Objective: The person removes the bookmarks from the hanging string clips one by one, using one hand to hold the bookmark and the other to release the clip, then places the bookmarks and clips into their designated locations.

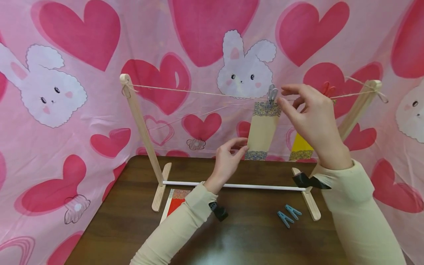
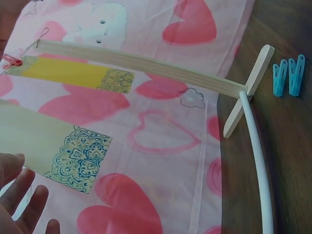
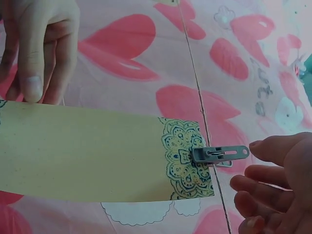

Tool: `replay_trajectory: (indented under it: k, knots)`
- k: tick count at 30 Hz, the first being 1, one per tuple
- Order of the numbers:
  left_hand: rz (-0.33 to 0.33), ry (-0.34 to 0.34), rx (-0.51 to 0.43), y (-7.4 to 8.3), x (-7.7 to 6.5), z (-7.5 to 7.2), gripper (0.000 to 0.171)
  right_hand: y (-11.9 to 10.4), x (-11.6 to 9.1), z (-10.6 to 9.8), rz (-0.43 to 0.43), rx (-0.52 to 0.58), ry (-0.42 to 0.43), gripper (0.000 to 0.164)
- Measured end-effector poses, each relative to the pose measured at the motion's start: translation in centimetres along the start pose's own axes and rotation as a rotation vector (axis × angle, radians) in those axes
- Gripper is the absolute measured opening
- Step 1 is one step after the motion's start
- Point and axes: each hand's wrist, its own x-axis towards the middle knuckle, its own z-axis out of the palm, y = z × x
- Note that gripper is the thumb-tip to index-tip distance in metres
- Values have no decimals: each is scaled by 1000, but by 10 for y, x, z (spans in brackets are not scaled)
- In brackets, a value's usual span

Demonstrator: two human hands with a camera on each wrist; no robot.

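Observation:
A cream paper card (image 1: 263,129) with patterned blue ends hangs from a string (image 1: 179,89), held there by a grey clothespin (image 3: 226,153). Beside the card's left edge is my left hand (image 1: 228,158), its fingertips at the lower part of that edge and its fingers spread in the left wrist view. My right hand (image 1: 319,119) is just to the right of the clothespin, with thumb and fingers apart and a small gap to the clip in the right wrist view. Farther right hangs a yellow card (image 2: 68,73) under a red clothespin (image 2: 12,61), partly behind the right hand in the head view.
A wooden stand with left post (image 1: 142,129) and right post (image 1: 359,106) carries the string; a white rod (image 1: 265,187) joins its feet. Two blue clothespins (image 1: 289,215) lie on the brown table (image 1: 251,235). A red card (image 1: 175,204) lies partly under the left forearm.

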Motion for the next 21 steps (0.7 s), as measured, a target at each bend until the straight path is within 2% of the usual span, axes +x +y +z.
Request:
replay_trajectory:
  k: [4,10,16,21]
  knots:
    - [-5,-3,-15,0,1,1,22,0,7,1,-11,-1,6,40]
    - [-10,-10,-26,1,1,3,22,2,14,2,-35,21,-68,46]
    - [-21,-13,-41,1,0,2,22,6,16,7,-10,66,-125,47]
    - [-25,-4,-52,0,1,1,19,7,16,10,8,84,-125,47]
